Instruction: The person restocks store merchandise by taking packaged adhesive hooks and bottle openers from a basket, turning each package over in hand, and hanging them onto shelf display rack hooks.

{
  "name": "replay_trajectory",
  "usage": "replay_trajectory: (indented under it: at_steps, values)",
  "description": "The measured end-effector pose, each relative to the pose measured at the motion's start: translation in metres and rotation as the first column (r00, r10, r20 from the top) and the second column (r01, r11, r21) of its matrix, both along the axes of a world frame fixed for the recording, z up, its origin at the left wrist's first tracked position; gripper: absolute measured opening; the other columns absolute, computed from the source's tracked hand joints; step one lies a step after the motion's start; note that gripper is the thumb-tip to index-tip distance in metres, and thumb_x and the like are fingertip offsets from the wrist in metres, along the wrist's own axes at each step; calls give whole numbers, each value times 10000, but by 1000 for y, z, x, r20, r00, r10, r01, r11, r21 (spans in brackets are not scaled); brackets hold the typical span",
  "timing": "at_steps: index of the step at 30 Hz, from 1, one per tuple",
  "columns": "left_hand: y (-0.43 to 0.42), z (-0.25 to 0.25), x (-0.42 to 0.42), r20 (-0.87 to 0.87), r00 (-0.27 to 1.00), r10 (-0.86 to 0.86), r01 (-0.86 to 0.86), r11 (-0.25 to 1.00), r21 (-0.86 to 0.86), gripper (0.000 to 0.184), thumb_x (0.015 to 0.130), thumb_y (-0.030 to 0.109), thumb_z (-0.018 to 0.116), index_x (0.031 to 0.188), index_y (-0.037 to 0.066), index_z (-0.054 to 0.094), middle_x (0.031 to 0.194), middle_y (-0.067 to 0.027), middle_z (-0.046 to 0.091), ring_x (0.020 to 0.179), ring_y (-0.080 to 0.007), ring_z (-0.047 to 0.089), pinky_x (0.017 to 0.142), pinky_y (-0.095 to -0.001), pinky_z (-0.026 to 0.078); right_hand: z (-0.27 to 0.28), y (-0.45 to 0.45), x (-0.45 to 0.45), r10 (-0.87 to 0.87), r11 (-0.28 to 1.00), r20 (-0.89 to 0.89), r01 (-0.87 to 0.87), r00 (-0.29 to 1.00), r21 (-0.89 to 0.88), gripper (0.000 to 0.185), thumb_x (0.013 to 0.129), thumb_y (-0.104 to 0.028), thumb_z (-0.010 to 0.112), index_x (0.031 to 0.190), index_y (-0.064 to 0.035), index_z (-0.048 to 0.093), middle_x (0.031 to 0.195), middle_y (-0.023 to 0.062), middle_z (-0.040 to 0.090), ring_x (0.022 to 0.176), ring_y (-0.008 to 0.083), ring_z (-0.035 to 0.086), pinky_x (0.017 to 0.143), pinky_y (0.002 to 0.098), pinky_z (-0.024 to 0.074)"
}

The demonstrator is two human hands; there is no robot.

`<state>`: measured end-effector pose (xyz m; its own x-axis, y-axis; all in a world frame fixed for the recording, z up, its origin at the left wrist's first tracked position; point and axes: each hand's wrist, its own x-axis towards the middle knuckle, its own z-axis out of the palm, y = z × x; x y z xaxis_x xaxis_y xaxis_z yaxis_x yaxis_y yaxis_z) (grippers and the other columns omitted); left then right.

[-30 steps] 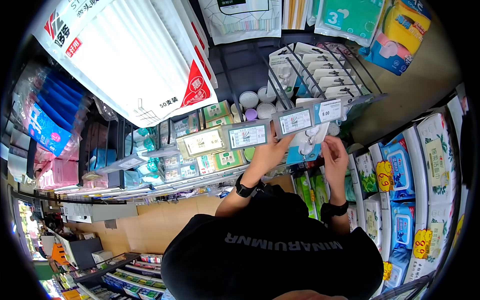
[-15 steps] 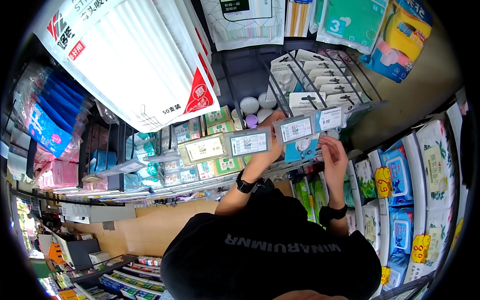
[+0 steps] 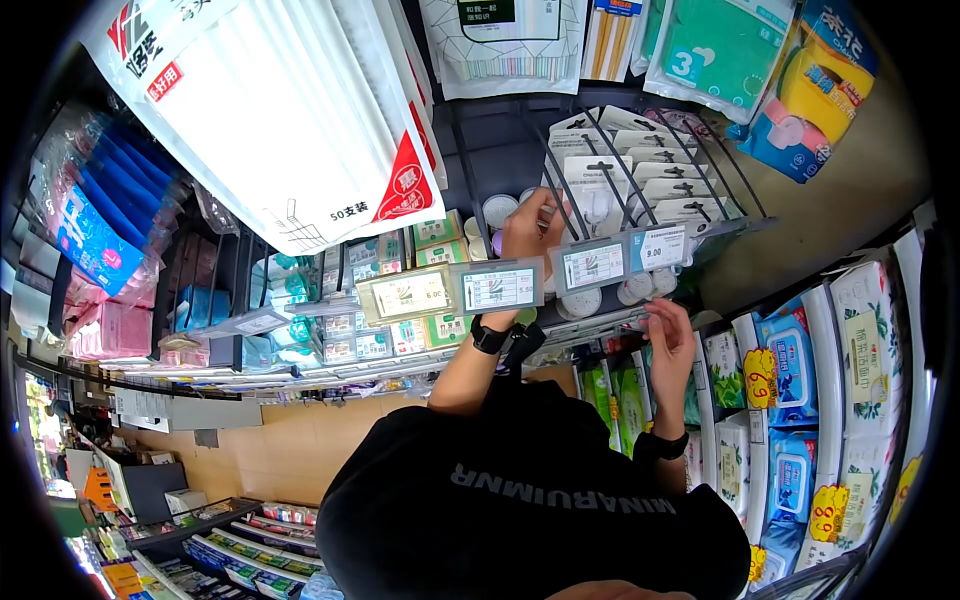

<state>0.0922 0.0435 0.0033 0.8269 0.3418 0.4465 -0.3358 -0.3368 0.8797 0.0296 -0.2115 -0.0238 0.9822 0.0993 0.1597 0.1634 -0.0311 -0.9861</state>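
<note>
Head view: the left hand [image 3: 535, 225] reaches up among the display hooks [image 3: 465, 170], fingers bent at the left edge of a white carded pack [image 3: 594, 180] at its 2 o'clock; whether they grip it cannot be told, as a hook rod crosses the spot. More carded packs [image 3: 675, 170] hang just beyond, further round toward 3 o'clock. Price tags stand in the way: one [image 3: 500, 289] at 7 o'clock partly covers the left wrist, another [image 3: 593, 265] is at 4 o'clock. Round lidded tubs [image 3: 500, 209] sit beside the hand at 9 o'clock, and a large straw pack [image 3: 270, 120] looms at 10.

The right hand [image 3: 672, 335] is empty, fingers loosely spread, with the 9.00 tag [image 3: 660, 247] near its 12 o'clock, green packs [image 3: 628, 395] at 7 and blue wipes packs [image 3: 793, 370] at 4.
</note>
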Motion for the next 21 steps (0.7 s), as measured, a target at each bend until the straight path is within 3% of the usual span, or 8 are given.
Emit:
replay_trajectory:
  at_steps: [5, 12, 14, 15, 17, 19, 21]
  values:
    - [0, 4, 13, 61, 989, 132, -136, 989, 63, 215, 935, 191, 690, 981, -12, 634, 730, -131, 656, 568, -165, 603, 509, -303, 458, 0, -4, -4, -5, 1000, -12, 5, 1000, -5, 224, 1013, -113, 572, 1218, -25, 595, 1103, 52, 657, 905, 95, 607, 723, 220, 504]
    - [4, -2, 24, 54, 988, 145, -150, 984, 98, 234, 951, 201, 669, 974, -28, 627, 784, -174, 683, 571, -229, 633, 528, -336, 493, -5, -13, -9, -6, 999, 36, 7, 999, -40, 217, 1008, -103, 580, 1208, -19, 594, 1090, 50, 663, 905, 96, 611, 746, 231, 496]
    - [1, 2, 20, -2, 987, 163, -162, 981, 102, 143, 942, 134, 636, 974, -1, 600, 846, -186, 656, 729, -313, 675, 658, -393, 518, 0, -13, -14, -10, 1000, 1, 10, 1000, -27, 215, 1004, -98, 587, 1202, -14, 594, 1077, 49, 666, 893, 95, 614, 754, 230, 489]
    - [1, 0, 20, -4, 987, 163, -162, 982, 101, 143, 942, 134, 636, 974, -1, 600, 846, -186, 656, 729, -313, 675, 658, -393, 518, 1, -14, -15, -10, 1000, -1, 10, 1000, -28, 215, 1004, -98, 587, 1202, -14, 594, 1077, 49, 666, 893, 95, 614, 754, 230, 489]
    - [1, -5, 21, 110, 979, 174, -188, 974, 130, 266, 955, 221, 667, 987, -38, 616, 792, -194, 681, 597, -276, 657, 542, -359, 502, 1, -15, -17, 3, 998, 18, -2, 1000, -64, 216, 1000, -95, 590, 1200, -12, 597, 1061, 50, 669, 879, 92, 615, 756, 229, 485]
    - [0, -3, 12, 138, 971, 194, -218, 958, 188, 276, 941, 210, 681, 1015, -44, 602, 825, -211, 675, 670, -300, 672, 601, -374, 517, 2, -16, -20, 6, 997, 21, -5, 1000, -76, 215, 998, -92, 591, 1198, -11, 597, 1056, 51, 671, 874, 92, 615, 758, 230, 484]
    - [-2, -5, 4, 167, 966, 195, -227, 953, 199, 255, 916, 164, 681, 1040, -41, 597, 956, -232, 662, 839, -341, 674, 716, -402, 527, 3, -19, -21, 11, 996, 33, -8, 999, -90, 214, 996, -88, 592, 1196, -11, 598, 1051, 53, 672, 869, 92, 616, 760, 231, 483]
